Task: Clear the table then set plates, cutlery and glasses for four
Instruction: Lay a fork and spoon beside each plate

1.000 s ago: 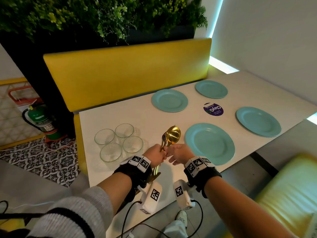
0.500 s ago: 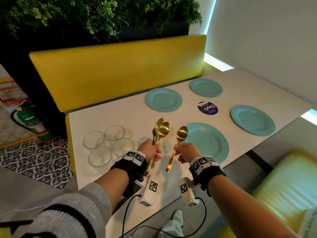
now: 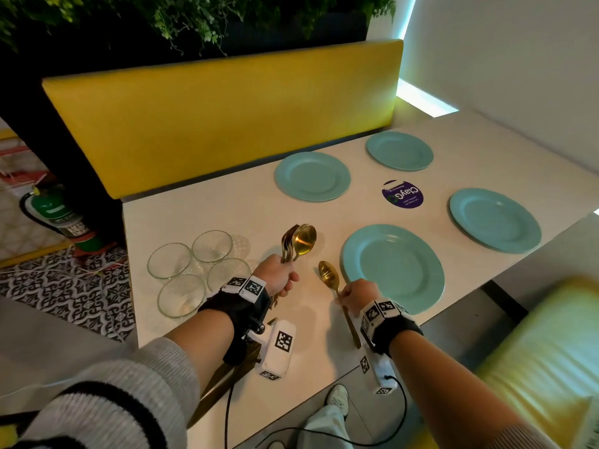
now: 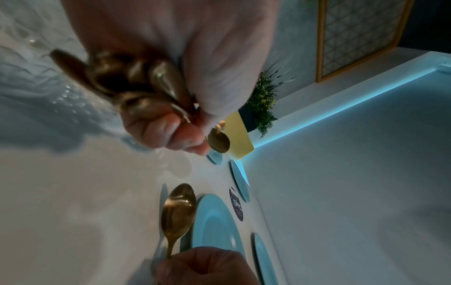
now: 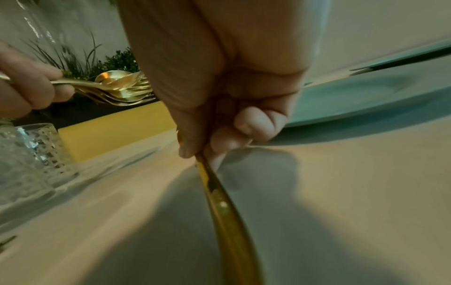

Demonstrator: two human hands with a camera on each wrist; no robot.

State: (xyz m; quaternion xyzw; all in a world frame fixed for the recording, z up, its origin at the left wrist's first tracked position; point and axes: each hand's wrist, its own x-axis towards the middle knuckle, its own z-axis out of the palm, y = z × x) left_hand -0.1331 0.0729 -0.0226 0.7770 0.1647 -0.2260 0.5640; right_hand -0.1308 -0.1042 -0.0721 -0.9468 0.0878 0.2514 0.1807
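Several teal plates lie on the white table (image 3: 227, 215); the nearest plate (image 3: 393, 267) is at the front edge. My left hand (image 3: 280, 275) grips a bundle of gold spoons and forks (image 3: 296, 241), heads pointing up above the table. My right hand (image 3: 355, 294) pinches the handle of a single gold spoon (image 3: 329, 275), which lies low just left of the nearest plate, its bowl away from me. In the left wrist view the single spoon (image 4: 179, 210) sits beside the plate (image 4: 217, 221). In the right wrist view my fingers (image 5: 244, 131) pinch the spoon handle (image 5: 219, 196) over the table.
Several clear glasses (image 3: 194, 267) stand grouped at the table's left. A round purple sticker (image 3: 403, 194) sits among the plates. A yellow bench back (image 3: 227, 118) runs behind the table, and a yellow seat (image 3: 534, 361) lies at the right front.
My right hand drew one spoon from the bundle, then lowered it beside the nearest plate. The left hand stayed up with the remaining cutlery.
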